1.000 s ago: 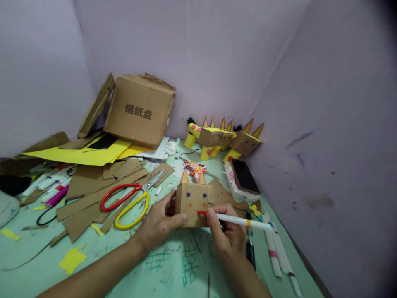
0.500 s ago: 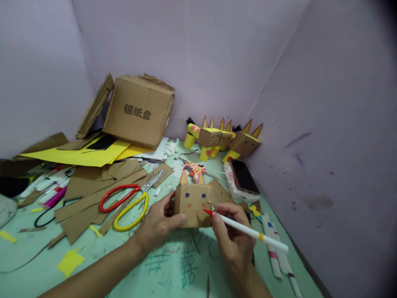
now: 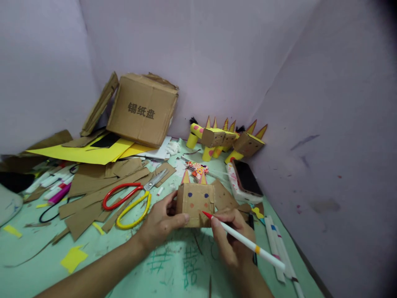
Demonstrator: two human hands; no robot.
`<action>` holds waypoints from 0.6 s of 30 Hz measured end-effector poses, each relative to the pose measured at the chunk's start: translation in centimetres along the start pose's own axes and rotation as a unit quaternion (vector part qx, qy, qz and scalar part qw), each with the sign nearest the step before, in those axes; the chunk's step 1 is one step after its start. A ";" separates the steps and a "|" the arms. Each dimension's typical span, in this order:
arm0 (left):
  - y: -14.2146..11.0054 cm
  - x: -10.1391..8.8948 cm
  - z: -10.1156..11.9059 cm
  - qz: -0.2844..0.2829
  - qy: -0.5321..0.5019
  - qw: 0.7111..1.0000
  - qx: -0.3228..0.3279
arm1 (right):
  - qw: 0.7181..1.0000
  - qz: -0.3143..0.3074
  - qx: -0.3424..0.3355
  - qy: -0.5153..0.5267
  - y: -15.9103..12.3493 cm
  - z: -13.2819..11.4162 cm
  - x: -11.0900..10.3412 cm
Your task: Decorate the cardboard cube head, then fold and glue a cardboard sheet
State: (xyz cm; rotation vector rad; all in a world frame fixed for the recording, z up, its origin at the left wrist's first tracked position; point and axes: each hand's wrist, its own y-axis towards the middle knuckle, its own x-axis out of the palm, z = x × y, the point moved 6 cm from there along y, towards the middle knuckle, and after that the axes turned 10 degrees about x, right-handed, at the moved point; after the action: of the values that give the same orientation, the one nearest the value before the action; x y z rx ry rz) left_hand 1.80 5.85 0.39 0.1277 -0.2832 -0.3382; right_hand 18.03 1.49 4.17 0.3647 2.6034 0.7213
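My left hand point(image 3: 166, 217) grips the left side of a small cardboard box head point(image 3: 198, 194), its thumb across the lower front. Two dark blue eyes and two reddish spots mark the front, and two pointed ears point(image 3: 185, 177) stand on top. In my right hand point(image 3: 234, 238) is a white marker pen point(image 3: 245, 239) with a red tip and an orange band. The tip is at the lower middle of the face; I cannot tell whether it touches. Red-and-yellow-handled scissors point(image 3: 135, 200) lie open on cardboard scraps left of my left hand.
A large cardboard box point(image 3: 142, 109) leans at the back left, with yellow paper point(image 3: 93, 153) before it. Several yellow animal figures point(image 3: 228, 138) stand at the back right. A phone point(image 3: 247, 177), a hot glue gun point(image 3: 197, 169), and markers point(image 3: 281, 248) lie nearby.
The pen tip has shifted left on the face, and the pen's rear end has dropped. My left hand keeps its hold on the box head. The whole view has shifted slightly.
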 end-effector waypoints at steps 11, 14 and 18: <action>0.0 -0.1 -0.1 0.002 0.009 1.000 0.002 | 1.000 -0.009 0.017 -0.010 0.0 -0.2 0.4; 0.0 0.0 -0.1 0.003 0.011 1.000 -0.001 | 1.000 -0.015 0.018 -0.014 0.0 -0.3 0.5; 0.0 0.0 -0.1 0.006 0.009 1.000 0.001 | 1.000 -0.014 0.009 -0.023 0.0 -0.6 0.5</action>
State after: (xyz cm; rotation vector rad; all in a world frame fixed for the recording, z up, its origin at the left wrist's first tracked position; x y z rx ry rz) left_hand 1.83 5.88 0.28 0.1313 -0.2660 -0.3245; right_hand 17.32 1.43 4.48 0.3469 2.5678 0.6727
